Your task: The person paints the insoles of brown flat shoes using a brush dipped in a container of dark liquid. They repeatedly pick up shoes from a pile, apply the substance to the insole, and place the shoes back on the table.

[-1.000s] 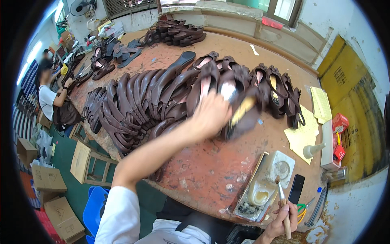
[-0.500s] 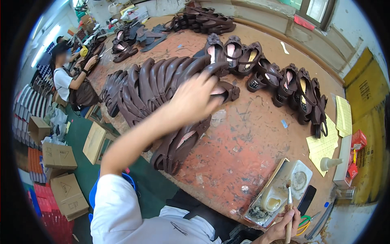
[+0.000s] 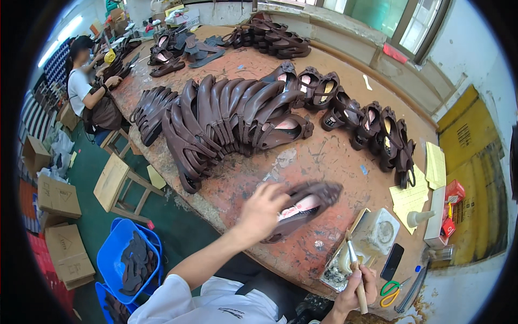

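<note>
The brown shoe [image 3: 308, 204] is to the left of the white tray [image 3: 372, 220], above or on the tabletop [image 3: 345, 162]; because of blur I cannot tell if its sole touches. Its long axis lies slantwise: the toe points far and toward the tray's side, the heel is near and away from the tray. Of the two hands, the left hand [image 3: 263, 211] is the nearer one, its fingers bent onto the shoe's heel part, how tightly I cannot tell. The right hand [image 3: 360, 286], at the near side of the tray, is closed around the brush [image 3: 354, 263], whose bristles point toward the tray's left part
</note>
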### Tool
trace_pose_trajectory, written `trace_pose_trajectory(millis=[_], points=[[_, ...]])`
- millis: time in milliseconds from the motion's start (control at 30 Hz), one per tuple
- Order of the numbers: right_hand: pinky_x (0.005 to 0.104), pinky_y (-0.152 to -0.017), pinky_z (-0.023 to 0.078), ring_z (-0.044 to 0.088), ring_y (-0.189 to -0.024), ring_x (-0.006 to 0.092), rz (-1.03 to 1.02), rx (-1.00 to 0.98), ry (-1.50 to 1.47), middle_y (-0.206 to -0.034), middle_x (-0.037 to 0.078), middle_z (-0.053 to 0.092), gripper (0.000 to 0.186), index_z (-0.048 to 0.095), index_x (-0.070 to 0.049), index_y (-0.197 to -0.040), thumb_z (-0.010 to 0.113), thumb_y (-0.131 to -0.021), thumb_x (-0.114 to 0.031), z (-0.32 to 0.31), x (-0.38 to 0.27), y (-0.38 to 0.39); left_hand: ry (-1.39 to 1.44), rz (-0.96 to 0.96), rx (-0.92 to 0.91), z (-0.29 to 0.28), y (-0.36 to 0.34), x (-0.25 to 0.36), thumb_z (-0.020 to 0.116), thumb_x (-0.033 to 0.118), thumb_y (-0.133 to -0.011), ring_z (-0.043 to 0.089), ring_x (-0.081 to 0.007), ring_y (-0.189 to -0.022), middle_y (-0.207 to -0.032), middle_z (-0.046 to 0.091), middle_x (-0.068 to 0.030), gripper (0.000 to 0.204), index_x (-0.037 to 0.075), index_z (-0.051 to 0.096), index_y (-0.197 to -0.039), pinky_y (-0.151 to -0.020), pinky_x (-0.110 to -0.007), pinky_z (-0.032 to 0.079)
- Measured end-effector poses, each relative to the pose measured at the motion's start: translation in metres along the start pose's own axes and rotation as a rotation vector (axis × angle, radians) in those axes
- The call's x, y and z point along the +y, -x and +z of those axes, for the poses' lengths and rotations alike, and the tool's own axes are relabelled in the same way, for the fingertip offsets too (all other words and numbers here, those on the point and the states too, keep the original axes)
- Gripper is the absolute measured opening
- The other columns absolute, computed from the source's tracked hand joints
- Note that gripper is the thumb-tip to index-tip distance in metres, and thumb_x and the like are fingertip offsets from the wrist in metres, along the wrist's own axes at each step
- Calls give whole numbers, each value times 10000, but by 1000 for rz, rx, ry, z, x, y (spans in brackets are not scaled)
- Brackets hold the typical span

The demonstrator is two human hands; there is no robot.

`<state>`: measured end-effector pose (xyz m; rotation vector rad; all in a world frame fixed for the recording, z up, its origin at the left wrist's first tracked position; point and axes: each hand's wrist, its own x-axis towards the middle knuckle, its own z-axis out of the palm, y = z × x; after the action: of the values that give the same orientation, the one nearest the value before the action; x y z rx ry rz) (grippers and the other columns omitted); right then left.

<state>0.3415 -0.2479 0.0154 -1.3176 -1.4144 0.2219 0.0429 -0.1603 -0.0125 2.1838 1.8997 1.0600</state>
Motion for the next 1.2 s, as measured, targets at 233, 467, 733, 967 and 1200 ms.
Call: trace_pose_trajectory(millis=[233, 467, 733, 967, 1200], points=[[270, -622, 470, 606, -702, 134, 91, 80, 31, -880, 99, 666, 170, 717, 98, -1103, 651, -1042, -47, -16, -3, 26, 58, 91, -422, 33, -37, 59, 664, 24, -865, 744, -441, -1016, -1059, 737, -262, 254, -54, 702, -1103, -881, -531, 605], [282, -623, 483, 623, -716, 144, 100, 92, 72, -892, 111, 677, 173, 718, 97, -1110, 648, -1047, -48, -42, 0, 35, -567, -45, -39, 32, -176, -19, 711, 197, -931, 460, -419, -1492, -1526, 570, -224, 416, 69, 737, -1326, -1143, -605, 432], [293, -662, 523, 662, -736, 179, -13, 51, 106, -870, 143, 715, 138, 745, 91, -1061, 694, -991, -16, -36, -12, 27, -474, 400, 207, 16, -203, -138, 674, 70, -866, 638, -341, -1066, -1050, 691, -158, 168, 23, 704, -1025, -905, -454, 521], [368, -736, 563, 702, -804, 271, -51, 20, 125, -874, 181, 747, 132, 747, 86, -1013, 716, -930, -12, -42, -37, 14, -280, 99, -128, 14, -133, -31, 676, 149, -1007, 718, -509, -999, -1124, 678, -303, 231, -44, 734, -1119, -924, -582, 591], [330, -715, 560, 708, -791, 229, -18, 11, 126, -886, 183, 746, 128, 750, 88, -1044, 690, -955, 19, -42, -27, 28, 165, -208, -42, -30, -158, -55, 616, 165, -1069, 749, -472, -1128, -1181, 762, -295, 289, -15, 759, -1244, -975, -507, 582]])
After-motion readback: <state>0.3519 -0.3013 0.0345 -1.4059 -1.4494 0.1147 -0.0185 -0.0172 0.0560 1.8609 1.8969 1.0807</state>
